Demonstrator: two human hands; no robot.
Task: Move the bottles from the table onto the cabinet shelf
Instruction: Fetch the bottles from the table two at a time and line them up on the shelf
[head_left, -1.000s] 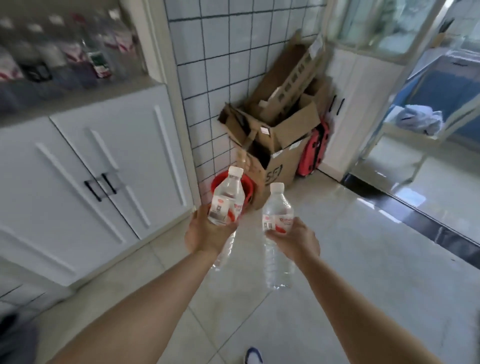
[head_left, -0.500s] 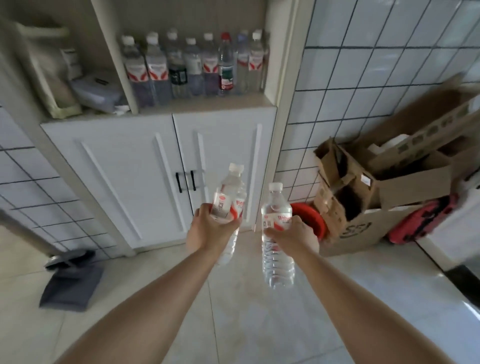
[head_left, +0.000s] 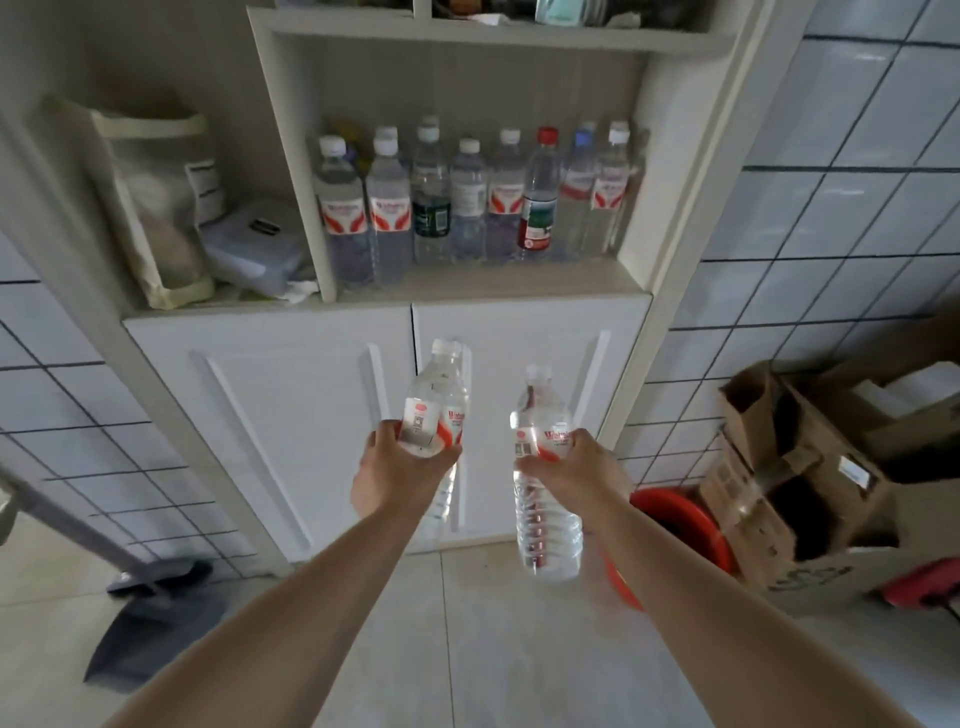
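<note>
My left hand (head_left: 397, 475) grips what looks like two clear water bottles (head_left: 436, 400) with red and white labels, pressed side by side and leaning slightly right. A single bottle (head_left: 543, 499) of the same kind stands upright in my right hand (head_left: 576, 467), held around its label. Both hands are in front of the white cabinet doors (head_left: 291, 415). Above them the open cabinet shelf (head_left: 519, 283) carries a row of several water bottles (head_left: 467, 202), one with a red cap. The table is out of sight.
Left of the shelf divider sit a cloth bag (head_left: 156, 208) and a grey plastic box (head_left: 249, 249). A grey dustpan (head_left: 150, 623) leans on the floor at the left. A red basin (head_left: 675, 525) and open cardboard boxes (head_left: 810, 467) stand at the right by the tiled wall.
My view has swung left and upward until the cabinet shelf faces me. Both hands kept their bottles and came closer to the cabinet.
</note>
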